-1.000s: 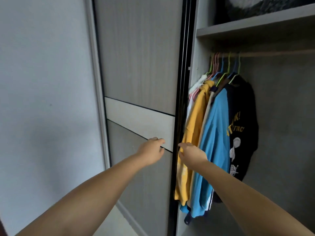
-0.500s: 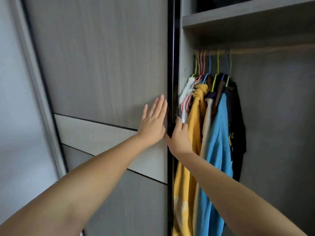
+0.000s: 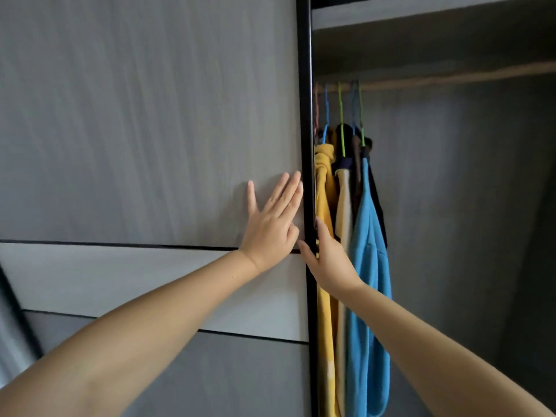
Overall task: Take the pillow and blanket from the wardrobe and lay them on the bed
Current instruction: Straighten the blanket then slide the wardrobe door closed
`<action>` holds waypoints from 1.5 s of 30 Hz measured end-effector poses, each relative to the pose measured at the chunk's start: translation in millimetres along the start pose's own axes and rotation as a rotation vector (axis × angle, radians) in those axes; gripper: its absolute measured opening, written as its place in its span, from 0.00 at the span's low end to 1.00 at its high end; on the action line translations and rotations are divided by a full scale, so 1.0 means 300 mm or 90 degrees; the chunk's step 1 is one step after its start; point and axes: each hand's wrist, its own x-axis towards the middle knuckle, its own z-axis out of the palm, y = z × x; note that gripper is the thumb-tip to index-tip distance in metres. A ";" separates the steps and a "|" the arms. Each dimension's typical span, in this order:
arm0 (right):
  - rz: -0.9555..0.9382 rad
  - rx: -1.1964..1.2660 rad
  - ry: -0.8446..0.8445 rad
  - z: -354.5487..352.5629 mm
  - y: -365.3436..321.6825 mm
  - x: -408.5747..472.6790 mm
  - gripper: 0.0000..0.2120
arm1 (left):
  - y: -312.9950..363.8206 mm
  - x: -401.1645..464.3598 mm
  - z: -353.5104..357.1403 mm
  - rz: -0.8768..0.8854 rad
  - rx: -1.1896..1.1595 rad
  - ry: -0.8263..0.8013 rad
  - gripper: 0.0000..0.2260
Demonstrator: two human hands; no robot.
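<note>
- Setting: the front of a built-in wardrobe with grey wood-grain panels; its interior shows at right, dim, with a grey back wall.
- Grey sliding door: fills the left and centre of the view. A paler horizontal band crosses it between two thin dark grooves. The door's black vertical edge strip runs from top to bottom of the view.
- Left hand: laid flat on the door face just beside the black edge strip, fingers straight and spread, palm against the panel. Grip open, holding nothing.
- Right hand: at the black edge strip, thumb on the front side, fingers passing behind the strip and out of sight. Grip closed round the door edge.
- Interior: a grey shelf spans the top; beneath it a pale wooden hanging rail.
- Garments on blue and green wire hangers, bunched at the left end of the rail: a mustard-yellow top, a beige garment, a bright blue top, and a dark garment behind it.
- Writing: no brand, label or lettering can be read on any surface in view.
- Task items: the pillow and the blanket cannot be seen; the space above the shelf is cut off by the top of the view.
</note>
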 end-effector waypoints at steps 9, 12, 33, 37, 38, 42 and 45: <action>0.099 -0.088 0.016 -0.223 0.158 -0.075 0.32 | 0.199 0.115 -0.038 0.121 0.009 -0.035 0.32; 0.142 -0.105 0.055 -0.323 0.212 -0.113 0.31 | 0.249 0.147 -0.038 0.194 -0.017 -0.071 0.32; 0.330 -0.059 0.382 -0.422 0.373 -0.303 0.41 | 0.578 0.301 0.046 0.261 -0.027 -0.101 0.51; 0.437 -0.007 0.413 -0.494 0.457 -0.324 0.43 | 0.700 0.351 0.047 0.270 -0.035 -0.093 0.51; 0.458 0.005 0.416 -0.514 0.478 -0.328 0.44 | 0.731 0.364 0.049 0.270 -0.034 -0.091 0.51; 0.487 0.040 0.432 -0.613 0.555 -0.353 0.46 | 0.852 0.411 0.054 0.273 -0.031 -0.078 0.51; 0.484 0.055 0.438 -0.696 0.607 -0.375 0.46 | 0.946 0.447 0.058 0.271 -0.023 -0.071 0.52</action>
